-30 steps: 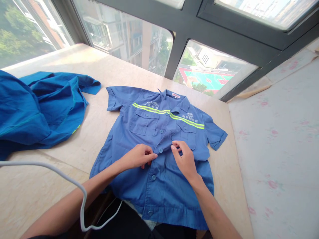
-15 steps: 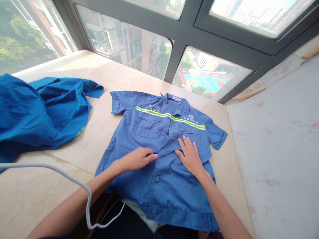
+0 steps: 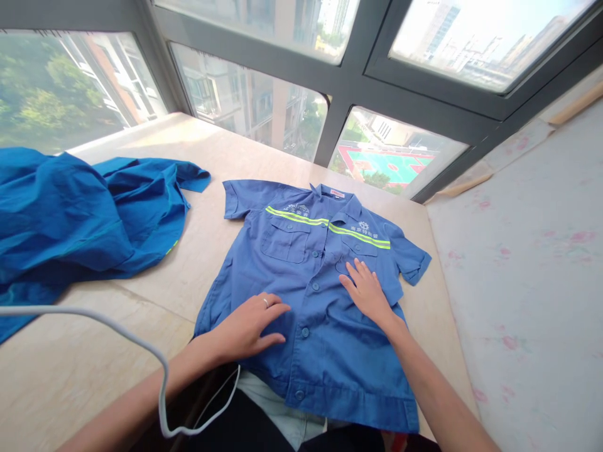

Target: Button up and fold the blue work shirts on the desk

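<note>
A blue short-sleeved work shirt (image 3: pixel 325 333) with a yellow-green reflective stripe lies buttoned, front up, on the beige stone sill (image 3: pixel 155 289). Its hem hangs over the near edge. My left hand (image 3: pixel 247 323), wearing a ring, rests flat and open on the shirt's lower left front. My right hand (image 3: pixel 367 292) lies flat with fingers spread on the shirt's right side, just below the chest pocket. Neither hand holds anything.
A crumpled pile of brighter blue clothing (image 3: pixel 70 220) lies at the left of the sill. A white cable (image 3: pixel 127 342) loops across the near left. Dark-framed windows (image 3: pixel 339 81) run along the back. A pale flowered surface (image 3: pixel 527 282) fills the right.
Both hands left the button placket, where they were pinching, and now lie flat on the shirt. The left hand slid down and left. The view tilted up slightly.
</note>
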A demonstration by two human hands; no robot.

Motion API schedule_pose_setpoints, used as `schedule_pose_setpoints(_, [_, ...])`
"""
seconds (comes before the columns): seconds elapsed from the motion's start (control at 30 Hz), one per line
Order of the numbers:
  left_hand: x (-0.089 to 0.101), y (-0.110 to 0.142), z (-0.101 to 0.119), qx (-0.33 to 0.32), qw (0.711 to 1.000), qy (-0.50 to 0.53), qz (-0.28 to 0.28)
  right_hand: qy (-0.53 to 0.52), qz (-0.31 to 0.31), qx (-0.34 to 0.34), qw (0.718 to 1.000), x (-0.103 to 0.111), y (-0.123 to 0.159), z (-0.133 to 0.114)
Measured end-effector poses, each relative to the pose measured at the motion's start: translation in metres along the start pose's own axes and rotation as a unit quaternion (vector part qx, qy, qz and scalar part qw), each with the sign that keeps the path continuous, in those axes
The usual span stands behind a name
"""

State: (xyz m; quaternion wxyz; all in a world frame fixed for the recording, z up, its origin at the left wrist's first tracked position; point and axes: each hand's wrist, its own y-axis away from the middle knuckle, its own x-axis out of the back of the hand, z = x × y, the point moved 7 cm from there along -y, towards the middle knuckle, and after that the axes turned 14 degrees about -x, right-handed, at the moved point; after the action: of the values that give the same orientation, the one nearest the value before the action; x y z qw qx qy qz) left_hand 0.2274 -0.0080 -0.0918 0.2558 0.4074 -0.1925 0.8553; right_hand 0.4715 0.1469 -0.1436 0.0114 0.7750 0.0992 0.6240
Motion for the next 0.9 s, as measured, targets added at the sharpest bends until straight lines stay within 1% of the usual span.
schedule_pose_setpoints(0.03, [-0.004, 0.01, 0.007, -0.025, 0.999, -0.031, -0.014, -0.02, 0.008, -0.005, 1.0, 0.004, -0.001, -0.005])
schedule_pose_setpoints(0.1, [-0.012, 0.03, 0.017, -0.057, 0.994, -0.085, -0.036, -0.061, 0.052, 0.013, 0.997, 0.016, -0.001, -0.022])
schedule_pose_setpoints(0.17, [-0.021, 0.046, 0.022, -0.069, 0.988, -0.127, -0.05, -0.094, 0.105, 0.058, 0.988, 0.028, 0.0, -0.045])
schedule_pose_setpoints(0.23, [-0.028, 0.058, 0.023, -0.071, 0.982, -0.162, -0.06, -0.104, 0.133, 0.107, 0.98, 0.035, 0.0, -0.071])
schedule_pose_setpoints(0.3, [-0.031, 0.064, 0.024, -0.085, 0.976, -0.194, -0.049, -0.086, 0.129, 0.143, 0.978, 0.033, -0.007, -0.093])
schedule_pose_setpoints(0.37, [-0.029, 0.068, 0.024, -0.11, 0.97, -0.217, -0.014, -0.046, 0.102, 0.146, 0.983, 0.024, -0.022, -0.107])
schedule_pose_setpoints(0.43, [-0.025, 0.072, 0.025, -0.136, 0.965, -0.224, 0.023, -0.007, 0.063, 0.118, 0.991, 0.011, -0.04, -0.11])
schedule_pose_setpoints(0.53, [-0.02, 0.078, 0.022, -0.149, 0.963, -0.214, 0.064, 0.028, 0.013, 0.084, 0.996, -0.003, -0.065, -0.105])
schedule_pose_setpoints(0.67, [-0.014, 0.085, 0.018, -0.168, 0.96, -0.194, 0.107, 0.043, -0.014, 0.082, 0.996, -0.007, -0.082, -0.097])
schedule_pose_setpoints(0.8, [-0.012, 0.085, 0.019, -0.174, 0.959, -0.188, 0.119, 0.047, -0.019, 0.075, 0.996, -0.003, -0.09, -0.093])
schedule_pose_setpoints(0.9, [-0.014, 0.083, 0.026, -0.17, 0.959, -0.2, 0.104, 0.046, -0.029, 0.071, 0.996, -0.004, -0.093, -0.092])
